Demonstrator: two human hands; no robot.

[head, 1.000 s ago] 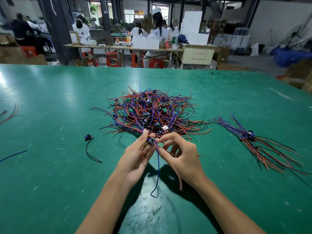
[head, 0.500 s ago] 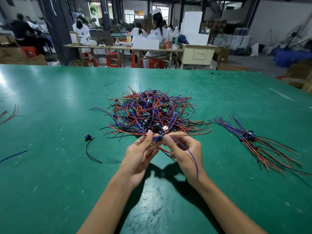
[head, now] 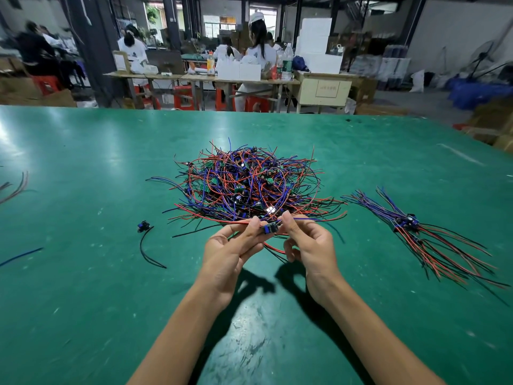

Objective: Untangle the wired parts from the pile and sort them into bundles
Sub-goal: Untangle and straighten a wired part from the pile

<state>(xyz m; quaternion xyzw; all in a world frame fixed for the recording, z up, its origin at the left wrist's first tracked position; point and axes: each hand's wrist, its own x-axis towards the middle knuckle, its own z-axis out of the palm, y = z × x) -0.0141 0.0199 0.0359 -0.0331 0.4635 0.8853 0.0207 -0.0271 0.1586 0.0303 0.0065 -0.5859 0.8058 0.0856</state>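
The light wired part (head: 270, 227) is pinched between left hand (head: 230, 252) and right hand (head: 312, 245) — best gripped at its rigid board, its limp leads snagging easily.

The broad green tabletop (head: 83, 273) has a smooth, semi-glossy coating that throws back soft glare at its far left and is scuffed pale with scratches near the front. The tangled pile of red, blue and black wires (head: 249, 187) wears smooth plastic insulation with a faint sheen, as does the sorted bundle of red and blue wires (head: 416, 232).
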